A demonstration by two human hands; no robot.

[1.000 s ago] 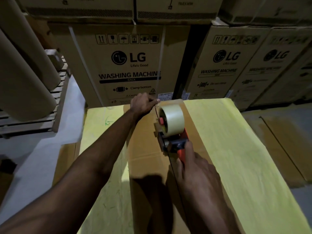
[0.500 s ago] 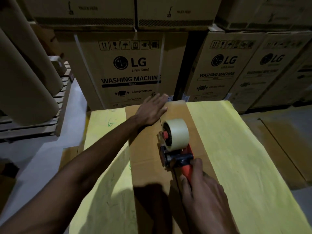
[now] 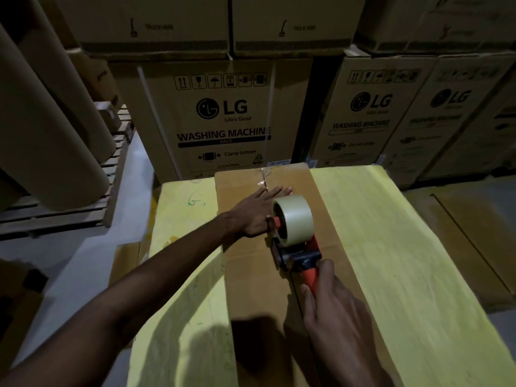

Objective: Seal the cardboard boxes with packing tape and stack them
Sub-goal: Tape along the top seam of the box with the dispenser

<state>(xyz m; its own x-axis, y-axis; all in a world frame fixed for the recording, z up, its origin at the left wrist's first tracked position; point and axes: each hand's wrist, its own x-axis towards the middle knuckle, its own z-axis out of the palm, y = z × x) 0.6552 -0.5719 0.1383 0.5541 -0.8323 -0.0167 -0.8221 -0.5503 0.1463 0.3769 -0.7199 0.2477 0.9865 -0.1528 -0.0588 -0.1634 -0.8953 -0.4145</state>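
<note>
A person's left hand (image 3: 259,213), fingers straight and flat, presses a cardboard box (image 3: 248,280) on a yellow-covered surface (image 3: 391,247); the right hand (image 3: 337,311) grips the red-handled tape dispenser (image 3: 296,247) midway along the seam. Tape (image 3: 264,177) covers the far end; the near half looks unsealed, stacking not yet begun

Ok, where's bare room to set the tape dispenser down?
Widest free patch: yellow table cover right of the cardboard box. A narrower strip lies left of the box, crossed by the left forearm. The box's middle is crowded: left hand flat, right hand gripping the tape dispenser.
</note>
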